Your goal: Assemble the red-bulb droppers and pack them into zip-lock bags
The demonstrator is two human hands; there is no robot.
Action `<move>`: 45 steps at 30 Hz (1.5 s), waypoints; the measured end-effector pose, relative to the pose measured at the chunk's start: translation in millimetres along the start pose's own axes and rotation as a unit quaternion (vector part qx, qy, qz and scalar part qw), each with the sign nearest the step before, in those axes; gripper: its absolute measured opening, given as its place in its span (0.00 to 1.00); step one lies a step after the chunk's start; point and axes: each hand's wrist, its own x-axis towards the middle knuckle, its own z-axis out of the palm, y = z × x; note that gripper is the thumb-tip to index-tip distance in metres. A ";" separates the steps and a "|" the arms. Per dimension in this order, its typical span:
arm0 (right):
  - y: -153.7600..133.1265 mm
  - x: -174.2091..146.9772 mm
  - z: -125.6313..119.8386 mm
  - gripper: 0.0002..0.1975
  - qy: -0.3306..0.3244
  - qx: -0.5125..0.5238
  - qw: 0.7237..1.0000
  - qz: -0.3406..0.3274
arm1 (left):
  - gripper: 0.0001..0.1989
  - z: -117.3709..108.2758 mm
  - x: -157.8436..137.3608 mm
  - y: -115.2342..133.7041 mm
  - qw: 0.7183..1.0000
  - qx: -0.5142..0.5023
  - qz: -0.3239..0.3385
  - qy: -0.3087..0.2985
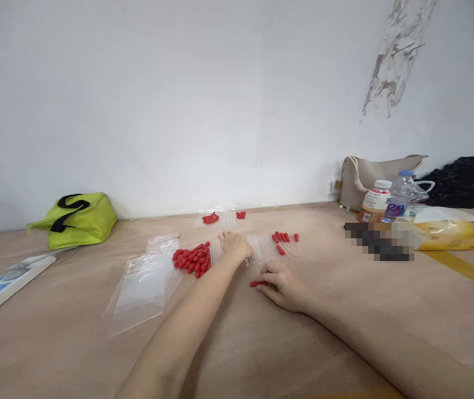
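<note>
My right hand (pixel 284 285) pinches a red rubber dropper bulb (pixel 257 284) between thumb and fingers, low over the table. Farther forward, my left hand (pixel 233 244) reaches over a row of clear glass dropper tubes (pixel 264 249), its fingers curled down; what is in them is hidden. Left of the tubes lies a pile of red bulbs (pixel 193 259). At the row's right end, several droppers (pixel 287 244) have red bulbs at their far ends.
By the wall lies a clear bag with red bulbs (pixel 211 218) and tubes. Clear plastic bags (pixel 141 282) lie left. A green bag (pixel 81 219) and power strip (pixel 13 282) stand farther left. Bottles (pixel 376 202), a tissue pack (pixel 448 233) and a grey bag (pixel 355 183) are right.
</note>
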 end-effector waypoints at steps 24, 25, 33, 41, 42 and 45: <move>-13.9 2.7 -4.4 0.09 0.070 0.096 0.992 0.041 | 0.10 7.2 -103.1 -89.3 0.902 -0.160 0.359 0.179; -14.8 3.1 -4.2 0.09 0.067 0.101 0.992 0.038 | 0.10 6.9 -103.0 -89.0 0.901 -0.158 0.359 0.184; -18.7 5.0 -3.3 0.09 0.046 0.098 0.994 0.020 | 0.09 7.7 -104.9 -89.7 0.888 -0.145 0.378 0.219; -13.7 4.0 0.6 0.07 0.043 0.106 0.993 0.025 | 0.10 7.0 -103.0 -91.0 0.867 -0.184 0.416 0.205; -12.5 3.9 1.5 0.07 0.043 0.104 0.993 0.029 | 0.10 7.1 -102.9 -91.4 0.863 -0.194 0.423 0.195; -10.3 3.1 2.9 0.06 0.046 0.091 0.994 0.036 | 0.11 6.8 -103.3 -92.2 0.858 -0.213 0.439 0.161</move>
